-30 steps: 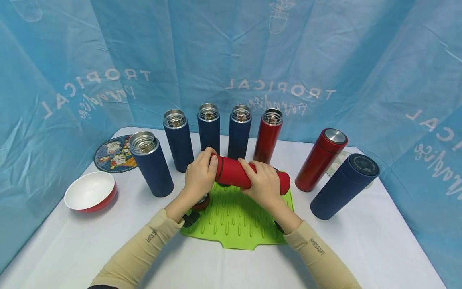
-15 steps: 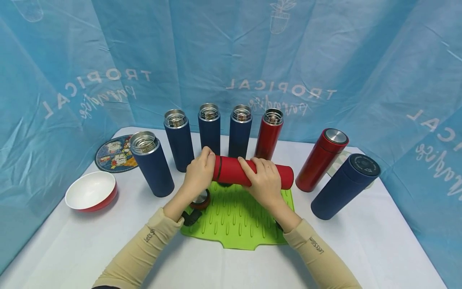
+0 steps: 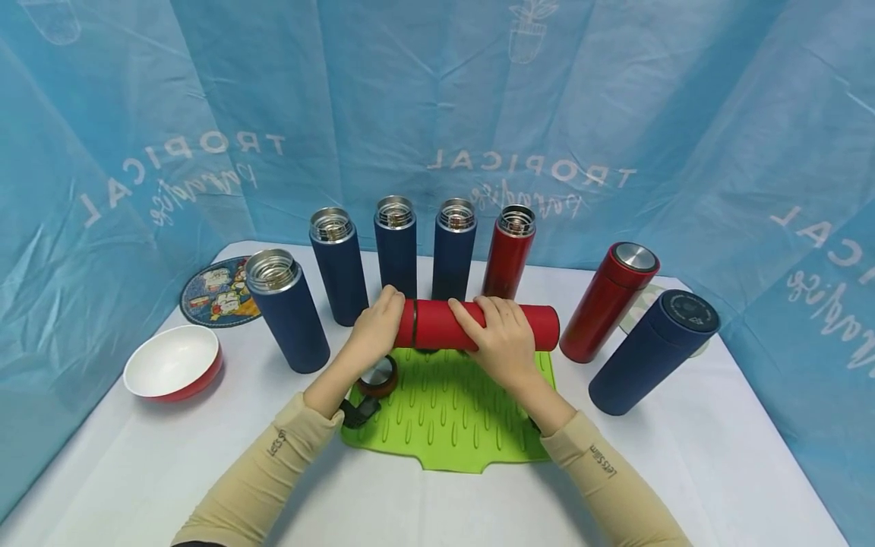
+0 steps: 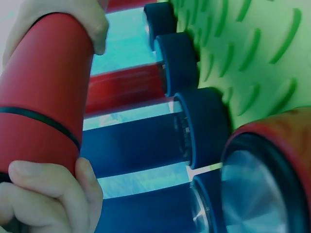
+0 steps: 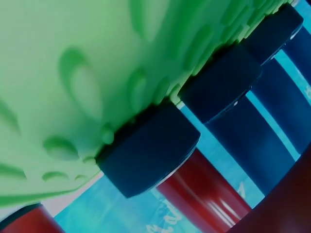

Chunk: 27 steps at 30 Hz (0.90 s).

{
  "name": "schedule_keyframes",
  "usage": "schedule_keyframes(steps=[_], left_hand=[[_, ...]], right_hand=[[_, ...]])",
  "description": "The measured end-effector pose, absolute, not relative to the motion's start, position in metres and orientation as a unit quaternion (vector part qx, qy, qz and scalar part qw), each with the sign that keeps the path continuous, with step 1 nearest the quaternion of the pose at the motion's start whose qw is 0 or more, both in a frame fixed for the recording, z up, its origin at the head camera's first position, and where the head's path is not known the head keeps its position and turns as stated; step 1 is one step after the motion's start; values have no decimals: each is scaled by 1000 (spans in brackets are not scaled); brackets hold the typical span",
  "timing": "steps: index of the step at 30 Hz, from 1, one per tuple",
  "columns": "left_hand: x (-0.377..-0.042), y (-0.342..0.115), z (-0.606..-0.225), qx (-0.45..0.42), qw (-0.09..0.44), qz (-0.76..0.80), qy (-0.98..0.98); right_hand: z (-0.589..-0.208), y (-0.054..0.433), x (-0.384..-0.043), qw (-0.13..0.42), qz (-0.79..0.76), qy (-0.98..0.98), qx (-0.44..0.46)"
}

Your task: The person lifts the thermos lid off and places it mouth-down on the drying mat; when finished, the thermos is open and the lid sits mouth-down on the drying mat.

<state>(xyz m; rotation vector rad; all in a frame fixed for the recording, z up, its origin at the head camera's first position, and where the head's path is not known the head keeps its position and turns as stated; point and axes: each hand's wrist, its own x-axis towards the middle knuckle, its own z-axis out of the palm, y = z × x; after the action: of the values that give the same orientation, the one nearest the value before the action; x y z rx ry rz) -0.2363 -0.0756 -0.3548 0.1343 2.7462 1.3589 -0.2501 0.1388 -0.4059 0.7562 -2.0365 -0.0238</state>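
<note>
A red thermos flask (image 3: 435, 325) lies level in the air above the green ribbed mat (image 3: 472, 410). My left hand (image 3: 374, 328) grips its left, lidded end, where a dark ring marks the seam. Round the body my right hand (image 3: 504, 340) holds on, thumb along the near side. In the left wrist view both hands curl about the flask (image 4: 44, 80). Below, on the mat's left part, sits a red-rimmed lid (image 3: 379, 376) with a silver top. Dark blue lids (image 4: 203, 128) line the mat's far edge, mostly hidden by the flask in the head view.
Several lidless blue flasks (image 3: 290, 315) and a lidless red one (image 3: 507, 262) stand in an arc behind. Lidded red (image 3: 601, 311) and blue (image 3: 645, 361) flasks stand at right. At left are a white-lined red bowl (image 3: 171, 361) and a patterned round mat (image 3: 212, 296).
The red flask has swung from slanting down to the right to level, its right end moving right. The left hand has shifted slightly down, and more of the red-rimmed lid shows.
</note>
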Motion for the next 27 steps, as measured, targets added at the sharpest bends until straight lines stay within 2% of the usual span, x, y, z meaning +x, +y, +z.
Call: schedule_keyframes(steps=[8, 11, 14, 18, 20, 24, 27], left_hand=[[-241, -73, -360, 4, 110, 510, 853], [-239, -74, -358, 16, 116, 502, 857], [-234, -77, -358, 92, 50, 441, 892], [-230, -80, -365, 216, -107, 341, 909], [-230, -80, -371, 250, -172, 327, 895], [-231, -76, -376, 250, -272, 337, 866], [-230, -72, -372, 222, -289, 352, 862]], right_hand=[[-404, 146, -256, 477, -27, -815, 329], [-401, 149, -255, 473, -28, -816, 332], [-397, 151, -252, 451, -17, -829, 330], [-389, 151, -247, 412, 11, -856, 313], [-387, 149, -245, 400, 24, -863, 307], [-385, 145, -244, 399, 35, -862, 312], [-386, 142, -244, 402, 41, -860, 312]])
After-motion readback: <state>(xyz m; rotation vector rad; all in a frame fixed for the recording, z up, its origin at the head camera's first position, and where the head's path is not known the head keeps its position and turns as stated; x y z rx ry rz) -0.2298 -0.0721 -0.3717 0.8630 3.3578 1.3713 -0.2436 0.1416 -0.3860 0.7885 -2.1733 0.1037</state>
